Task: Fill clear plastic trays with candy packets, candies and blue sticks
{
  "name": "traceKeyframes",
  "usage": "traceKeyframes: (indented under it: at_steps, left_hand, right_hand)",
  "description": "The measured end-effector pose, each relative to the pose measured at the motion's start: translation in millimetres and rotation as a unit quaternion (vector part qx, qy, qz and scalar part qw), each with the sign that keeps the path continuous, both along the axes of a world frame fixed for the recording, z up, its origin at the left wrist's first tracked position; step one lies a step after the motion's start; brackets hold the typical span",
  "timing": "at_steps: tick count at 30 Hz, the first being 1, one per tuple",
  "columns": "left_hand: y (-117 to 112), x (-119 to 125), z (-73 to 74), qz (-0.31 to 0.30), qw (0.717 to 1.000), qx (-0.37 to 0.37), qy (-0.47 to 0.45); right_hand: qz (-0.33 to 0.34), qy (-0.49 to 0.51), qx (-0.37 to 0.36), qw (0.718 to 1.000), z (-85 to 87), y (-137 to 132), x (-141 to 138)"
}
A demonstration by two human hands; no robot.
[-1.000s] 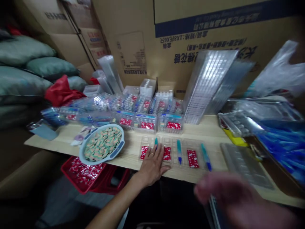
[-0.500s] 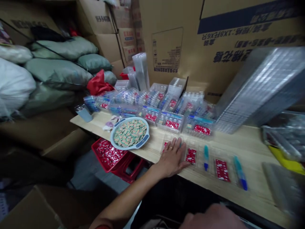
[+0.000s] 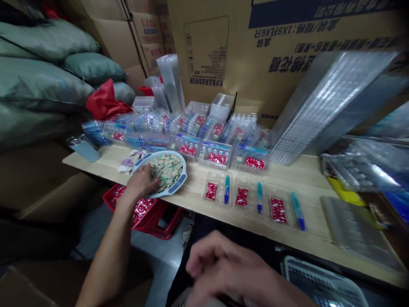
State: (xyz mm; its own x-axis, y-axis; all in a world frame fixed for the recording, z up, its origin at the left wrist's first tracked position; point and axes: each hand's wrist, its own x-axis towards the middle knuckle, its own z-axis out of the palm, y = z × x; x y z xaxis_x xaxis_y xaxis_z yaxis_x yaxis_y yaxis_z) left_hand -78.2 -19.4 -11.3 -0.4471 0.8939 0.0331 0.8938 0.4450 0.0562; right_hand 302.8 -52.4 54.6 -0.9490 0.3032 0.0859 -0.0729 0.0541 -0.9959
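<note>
The left hand (image 3: 142, 181) rests over the near rim of a round pale-blue tray (image 3: 184, 170), its fingers pressed into a heap of small wrapped pieces (image 3: 168, 170), printed in green and cream. The hand hides part of the heap, so you cannot tell whether the fingers are pinching any pieces. The right hand (image 3: 223, 268) hangs below the table's front edge, blurred and cut off by the bottom of the view. Its fingers are loosely bunched, and you cannot tell whether it holds anything. The tray sits near the left end of a pale wooden table (image 3: 306, 179), with a red crate (image 3: 134, 209) partly hidden beneath that end. To the right lies a row of open clear blister trays (image 3: 234, 194) holding red printed cards (image 3: 242, 197) and blue-tipped tubes (image 3: 260, 197). Behind them, filled packs (image 3: 217, 157) crowd together, overlapping and hard to make out. Tall stacks of clear trays (image 3: 332, 106) lean against cardboard cartons (image 3: 207, 51). A narrow strip of bare wood runs along the front edge, and a grey plastic tray (image 3: 354, 230) lies at the right.
</note>
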Motion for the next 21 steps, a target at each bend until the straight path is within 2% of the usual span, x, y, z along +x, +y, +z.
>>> traceKeyframes:
  at_steps: [1,3,6,9,12,15,17,19,21]
  left_hand:
    - [2.0,-8.6,0.6,-0.011,0.999,-0.038,-0.007]
    - [4.7,-16.9,-0.9,-0.040,0.997,-0.063,0.001]
    - [5.6,-17.8,-6.4,-0.065,0.996,-0.043,0.049]
    - [4.0,-19.6,-10.7,-0.092,0.994,-0.017,0.049]
    - [3.1,-28.3,-13.6,-0.112,0.993,0.045,-0.015]
    - [6.8,-38.0,-17.5,-0.064,0.974,0.155,-0.153]
    - [12.1,-38.9,-20.6,-0.028,0.920,0.239,-0.308]
    - [18.2,-33.2,-23.5,-0.013,0.834,0.293,-0.468]
    - [23.3,-23.1,-26.1,-0.015,0.755,0.307,-0.579]
  right_hand:
    - [-0.015,0.011,0.006,1.000,-2.5,6.1,-7.6]
    - [-0.066,0.025,0.032,0.997,-15.5,16.8,-22.8]
    - [-0.122,0.012,0.106,0.987,-48.2,30.6,-41.9]
    - [-0.152,-0.049,0.201,0.966,-77.5,46.9,-55.7]
    - [-0.158,-0.073,0.266,0.948,-91.8,70.1,-72.7]
    - [-0.163,-0.058,0.291,0.941,-95.2,98.0,-103.8]
    - [-0.180,-0.044,0.284,0.941,-95.1,114.9,-134.0]
    - [-0.211,-0.043,0.243,0.946,-94.9,128.2,-168.9]
    - [-0.245,-0.069,0.167,0.953,-95.7,137.3,-203.8]
